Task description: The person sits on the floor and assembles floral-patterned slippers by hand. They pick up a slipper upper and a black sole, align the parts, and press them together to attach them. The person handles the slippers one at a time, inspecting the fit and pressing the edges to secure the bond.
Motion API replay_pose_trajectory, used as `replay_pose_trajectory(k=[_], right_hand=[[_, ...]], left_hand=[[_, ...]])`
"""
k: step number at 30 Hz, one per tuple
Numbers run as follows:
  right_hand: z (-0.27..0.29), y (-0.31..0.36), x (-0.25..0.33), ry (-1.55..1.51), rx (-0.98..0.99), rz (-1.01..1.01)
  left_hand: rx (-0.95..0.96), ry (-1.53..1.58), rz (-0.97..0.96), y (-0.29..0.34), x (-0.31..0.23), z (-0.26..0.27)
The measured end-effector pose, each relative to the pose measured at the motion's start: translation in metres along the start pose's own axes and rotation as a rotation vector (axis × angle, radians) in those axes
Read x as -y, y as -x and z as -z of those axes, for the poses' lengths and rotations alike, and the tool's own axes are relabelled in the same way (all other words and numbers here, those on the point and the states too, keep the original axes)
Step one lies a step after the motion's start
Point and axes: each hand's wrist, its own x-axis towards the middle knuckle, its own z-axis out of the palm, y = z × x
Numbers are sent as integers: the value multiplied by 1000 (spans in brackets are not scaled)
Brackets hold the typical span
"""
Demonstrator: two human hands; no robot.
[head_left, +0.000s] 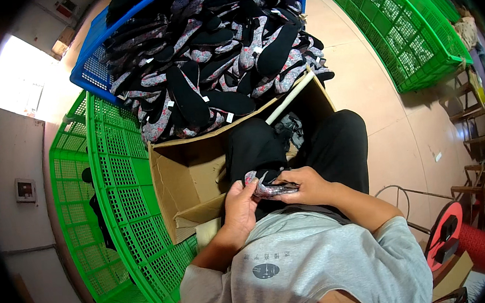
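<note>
Over my lap, both hands hold a floral-patterned fabric slipper [265, 189] with dark parts. My left hand [240, 206] pinches its left end between thumb and fingers. Closed round its other end is my right hand [309, 185]; part of the slipper is hidden under these fingers. Beyond my knees rises a big heap of similar slippers [188, 101] with black soles, grey-and-red floral uppers and small white tags. An opened cardboard box [173, 179] stands between my legs and the heap. Inside it, between my knees, lies a crumpled patterned piece [293, 129].
The heap lies in a blue plastic crate [85, 70]. A pale tube [289, 97] slants across the box edge. Green mesh crates [122, 183] stand on the left, and another green crate [395, 34] is at the far right. A red-and-black round reel [444, 235] sits by my right elbow.
</note>
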Motion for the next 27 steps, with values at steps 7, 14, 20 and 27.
replay_pose_trajectory(k=[7, 14, 20, 27], right_hand=[[-9, -30, -11, -47, -80, -239], [-16, -41, -30, -53, -182, -257], [-15, -72, -54, -542, -239, -506], [-16, -89, -34, -717, -307, -713]], left_hand=[[-68, -292, -205, -19, -2, 25], [-86, -1012, -517, -58, -18, 33], [-128, -462, -297, -50, -23, 11], [-133, -383, -396, -31, 22, 32]])
